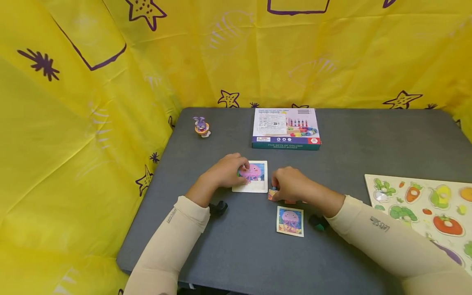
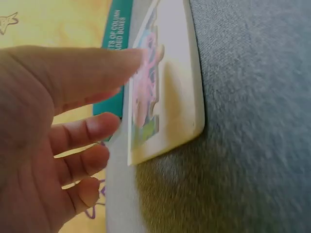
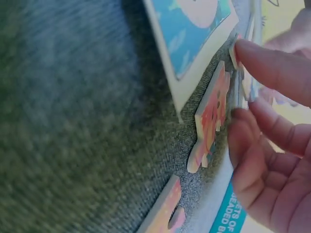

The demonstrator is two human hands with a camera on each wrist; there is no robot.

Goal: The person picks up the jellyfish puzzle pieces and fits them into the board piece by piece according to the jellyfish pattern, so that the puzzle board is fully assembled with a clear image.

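My left hand (image 1: 229, 170) rests at the left side of a pale puzzle tray (image 1: 254, 188). Assembled pieces showing a pink jellyfish (image 1: 255, 171) fill the tray's upper part; its lower strip is bare. In the left wrist view the thumb reaches over the picture, and the other fingers are loosely bent. Just right of the tray, my right hand (image 1: 293, 183) pinches a small orange puzzle piece (image 1: 272, 194) close to the tabletop. Another reddish puzzle piece (image 3: 211, 116) and an orange-pink piece (image 3: 163, 208) lie below that hand, mostly hidden from the head view.
A jellyfish picture card (image 1: 290, 221) lies nearer me. Behind the tray is a bead-toy box (image 1: 285, 142), with a purple rabbit figurine (image 1: 201, 126) to its left. A vegetable puzzle board (image 1: 420, 192) covers the table's right side. Yellow cloth (image 1: 221, 53) hangs around the grey table.
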